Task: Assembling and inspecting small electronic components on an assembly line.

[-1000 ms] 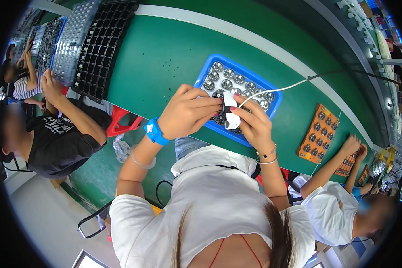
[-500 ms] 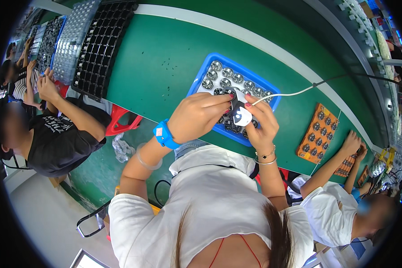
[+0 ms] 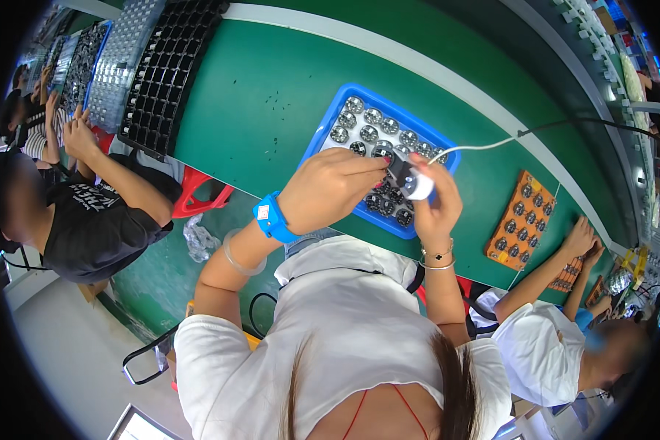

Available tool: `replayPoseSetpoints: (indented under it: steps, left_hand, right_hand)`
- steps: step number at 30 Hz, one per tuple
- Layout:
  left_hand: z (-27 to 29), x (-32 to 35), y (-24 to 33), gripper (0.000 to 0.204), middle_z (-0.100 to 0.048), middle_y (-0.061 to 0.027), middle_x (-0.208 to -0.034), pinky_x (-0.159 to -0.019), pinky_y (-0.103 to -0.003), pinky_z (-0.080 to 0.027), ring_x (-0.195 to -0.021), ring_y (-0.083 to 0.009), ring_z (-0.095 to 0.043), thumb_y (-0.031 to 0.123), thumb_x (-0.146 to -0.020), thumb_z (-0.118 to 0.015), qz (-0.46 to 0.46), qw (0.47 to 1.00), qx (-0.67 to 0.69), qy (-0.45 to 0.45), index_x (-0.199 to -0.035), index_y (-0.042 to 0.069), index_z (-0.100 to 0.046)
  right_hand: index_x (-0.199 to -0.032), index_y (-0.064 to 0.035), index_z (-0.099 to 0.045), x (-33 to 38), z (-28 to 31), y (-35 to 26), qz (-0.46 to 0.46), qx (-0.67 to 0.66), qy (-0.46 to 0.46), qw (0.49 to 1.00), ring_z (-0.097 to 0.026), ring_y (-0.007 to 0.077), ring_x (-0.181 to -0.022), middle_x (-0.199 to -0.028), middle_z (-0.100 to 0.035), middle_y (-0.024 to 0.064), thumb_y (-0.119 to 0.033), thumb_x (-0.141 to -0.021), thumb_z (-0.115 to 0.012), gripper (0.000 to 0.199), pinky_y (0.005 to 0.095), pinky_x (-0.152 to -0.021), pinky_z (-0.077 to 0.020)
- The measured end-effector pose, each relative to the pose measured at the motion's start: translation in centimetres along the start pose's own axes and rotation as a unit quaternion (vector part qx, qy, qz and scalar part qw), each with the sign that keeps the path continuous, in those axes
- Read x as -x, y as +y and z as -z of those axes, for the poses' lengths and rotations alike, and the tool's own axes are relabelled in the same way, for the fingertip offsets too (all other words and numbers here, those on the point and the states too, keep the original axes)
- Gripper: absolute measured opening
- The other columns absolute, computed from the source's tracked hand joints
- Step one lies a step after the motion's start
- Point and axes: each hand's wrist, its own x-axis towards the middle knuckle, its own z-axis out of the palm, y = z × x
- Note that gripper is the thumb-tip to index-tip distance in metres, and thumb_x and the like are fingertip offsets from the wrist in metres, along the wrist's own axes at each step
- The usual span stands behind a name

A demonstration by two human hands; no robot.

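Observation:
My right hand (image 3: 440, 202) is closed around a small white and dark device (image 3: 418, 185) with a white cable (image 3: 477, 149) running off to the right. Close beside it, my left hand (image 3: 334, 183), with a blue band on its wrist, pinches finger and thumb together at the device's dark side. What lies between those fingertips is too small and covered to make out. Both hands are over a blue tray (image 3: 317, 141) that holds rows of round, shiny metallic-and-black parts (image 3: 373, 116) on a white liner. The hands hide the tray's middle and near left part.
An orange board (image 3: 504, 253) bearing round parts lies to the right. Black (image 3: 170, 81) and clear compartment trays (image 3: 125, 70) stand at the left. Tiny dark bits (image 3: 275, 99) are scattered on the green table (image 3: 235, 139). Co-workers sit on both sides, near a red stool (image 3: 194, 194).
The device has tilted and turned in my right hand, so its white face now points more to the right. My left fingertips have shifted slightly right, still close to it.

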Motion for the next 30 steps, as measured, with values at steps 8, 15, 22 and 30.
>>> replayPoseSetpoints:
  steps: [8,15,22,30]
  left_hand:
    - [-0.2,-0.2,-0.3,0.019,-0.067,-0.0068,-0.105,-0.071,-0.034,-0.050,-0.077,-0.0222,-0.062,0.005,-0.073,-0.069,-0.010,0.999,0.019,0.034,-0.091,0.004,-0.069]
    - [-0.6,-1.4,0.8,0.016,-0.067,-0.0087,-0.104,-0.068,-0.034,-0.049,-0.076,-0.0241,-0.063,0.004,-0.075,-0.069,-0.017,0.999,0.025,0.044,-0.091,0.004,-0.069]
    - [-0.9,-1.5,1.0,0.014,-0.068,-0.0085,-0.102,-0.067,-0.034,-0.049,-0.074,-0.0240,-0.063,0.005,-0.075,-0.070,-0.014,0.998,0.038,0.047,-0.090,0.003,-0.069]
    - [-5.0,0.7,0.7,0.012,-0.067,-0.0010,-0.104,-0.078,-0.032,-0.043,-0.092,-0.0193,-0.059,0.013,-0.075,-0.072,0.007,0.999,0.038,0.007,-0.087,0.009,-0.071]
  right_hand:
    - [-0.122,0.0028,-0.049,-0.2,2.0,-0.8,-0.112,-0.098,0.027,0.988,-0.052,0.0151,-0.104,-0.111,-0.056,0.0080,-0.029,-0.091,-0.062,0.047,0.0293,-0.092,-0.0412]
    - [-0.114,0.0033,-0.054,-0.5,1.3,-1.4,-0.081,-0.076,0.005,0.994,-0.053,0.0173,-0.094,-0.104,-0.056,0.0094,-0.027,-0.088,-0.066,0.042,0.0279,-0.083,-0.0418]
    - [-0.118,0.0021,-0.052,0.2,1.7,-1.2,-0.113,-0.095,0.042,0.988,-0.054,0.0175,-0.099,-0.110,-0.056,0.0102,-0.029,-0.091,-0.062,0.043,0.0293,-0.087,-0.0419]
    - [-0.131,-0.0048,-0.041,1.1,3.2,1.1,-0.130,-0.262,0.167,0.941,-0.050,0.0164,-0.111,-0.128,-0.049,0.0070,-0.021,-0.097,-0.050,0.039,0.0343,-0.094,-0.0410]
